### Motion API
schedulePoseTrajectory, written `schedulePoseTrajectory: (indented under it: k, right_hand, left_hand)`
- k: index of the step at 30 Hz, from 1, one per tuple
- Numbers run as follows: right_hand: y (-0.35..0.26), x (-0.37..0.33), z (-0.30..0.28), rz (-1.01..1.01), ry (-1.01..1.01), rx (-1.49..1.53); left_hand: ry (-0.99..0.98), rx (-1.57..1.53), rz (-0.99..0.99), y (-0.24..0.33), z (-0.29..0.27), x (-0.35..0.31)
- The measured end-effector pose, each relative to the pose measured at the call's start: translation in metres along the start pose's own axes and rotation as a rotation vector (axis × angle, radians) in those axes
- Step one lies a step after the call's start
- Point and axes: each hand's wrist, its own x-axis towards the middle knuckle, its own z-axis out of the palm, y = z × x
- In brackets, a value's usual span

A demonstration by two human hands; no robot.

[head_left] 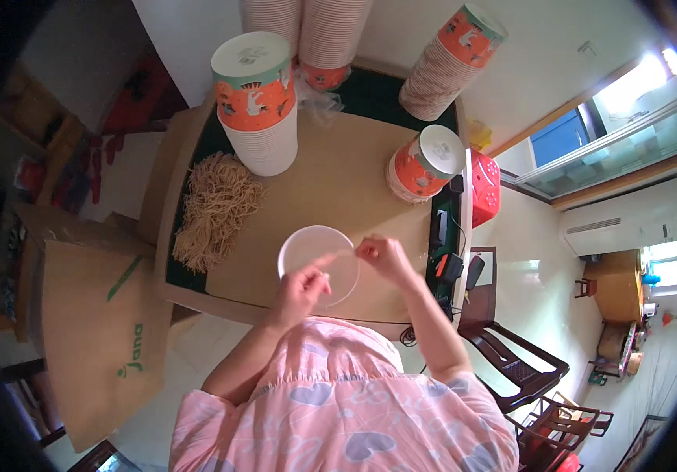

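Near the table's front edge stands a white paper bucket [319,236], its round mouth facing up. Over its front left rim is my left hand [301,289], fingers curled together and partly smeared by motion; what they hold is hidden. My right hand [383,256] pinches at the bucket's right rim. Between the two hands runs a faint pale string [344,253], its ends lost in the fingers. To the left lies a loose heap of beige strings [214,208], apart from both hands.
Upside-down stacks of orange-and-green paper buckets stand on the table: a tall stack [258,110] behind the strings, a shorter stack [427,164] at right, a leaning stack [453,63] at back right. Small black devices [442,236] line the right edge. A cardboard box [94,315] stands left.
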Motion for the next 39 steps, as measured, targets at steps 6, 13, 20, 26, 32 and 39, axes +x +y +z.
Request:
schedulePoseTrajectory:
  k: [6, 13, 20, 26, 32, 39]
  right_hand:
    - [0.009, 0.081, -0.026, -0.179, -0.049, -0.299]
    - [-0.068, 0.043, 0.001, -0.143, 0.126, 0.111]
    - [-0.069, -0.044, 0.055, 0.178, -0.481, 0.649]
    - [-0.039, -0.093, 0.031, 0.217, -0.034, 0.507]
    - [-0.069, -0.080, 0.013, 0.000, 0.521, 0.299]
    - [-0.107, -0.075, 0.001, -0.122, 0.680, 0.587]
  left_hand:
    - [0.016, -0.291, -0.167, 0.001, -0.022, 0.014]
    - [0.188, -0.687, -0.062, -0.021, -0.024, 0.017]
    - [0.157, -0.748, -0.040, -0.011, -0.012, 0.021]
    - [0.053, 1.013, 0.606, -0.045, -0.023, 0.021]
    - [-0.033, 1.069, 0.620, -0.079, 0.003, 0.031]
    - [0.033, 1.036, 0.578, -0.070, 0.024, 0.040]
